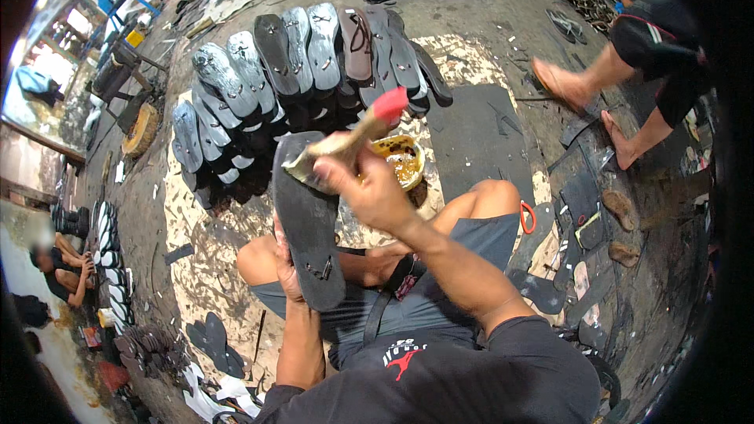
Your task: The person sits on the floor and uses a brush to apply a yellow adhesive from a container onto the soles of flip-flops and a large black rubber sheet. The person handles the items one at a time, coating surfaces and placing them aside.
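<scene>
Right hand (367, 188) raised, gripping brush (345, 141)

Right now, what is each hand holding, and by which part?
The left hand grips the black sandal sole along its left edge near the lower end. The right hand holds a brush around mid-handle, bristles on the sole's upper end.

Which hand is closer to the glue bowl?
Right. The right hand, holding a brush, is just left of the bowl; the left hand grips the sole lower down.
</scene>
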The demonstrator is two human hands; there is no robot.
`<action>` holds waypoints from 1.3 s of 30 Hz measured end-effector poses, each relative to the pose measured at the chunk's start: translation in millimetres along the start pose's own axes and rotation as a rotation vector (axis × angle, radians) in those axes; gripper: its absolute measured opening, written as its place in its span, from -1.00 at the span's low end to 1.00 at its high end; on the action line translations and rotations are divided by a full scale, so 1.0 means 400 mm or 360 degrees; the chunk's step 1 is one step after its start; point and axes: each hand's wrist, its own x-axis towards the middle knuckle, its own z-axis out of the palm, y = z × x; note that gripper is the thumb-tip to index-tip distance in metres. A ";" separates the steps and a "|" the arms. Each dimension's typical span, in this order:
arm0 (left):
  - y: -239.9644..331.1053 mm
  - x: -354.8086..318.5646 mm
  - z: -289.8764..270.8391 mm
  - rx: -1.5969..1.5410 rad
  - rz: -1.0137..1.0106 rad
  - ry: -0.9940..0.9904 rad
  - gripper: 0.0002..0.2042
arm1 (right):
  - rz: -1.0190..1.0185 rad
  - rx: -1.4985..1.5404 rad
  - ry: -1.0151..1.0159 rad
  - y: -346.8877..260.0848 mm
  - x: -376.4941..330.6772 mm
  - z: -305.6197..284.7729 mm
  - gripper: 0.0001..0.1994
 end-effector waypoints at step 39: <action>-0.062 0.055 0.107 0.0224 0.0127 -0.0070 -0.48 | -0.0858 -0.1030 0.0110 0.061 0.040 -0.052 -0.74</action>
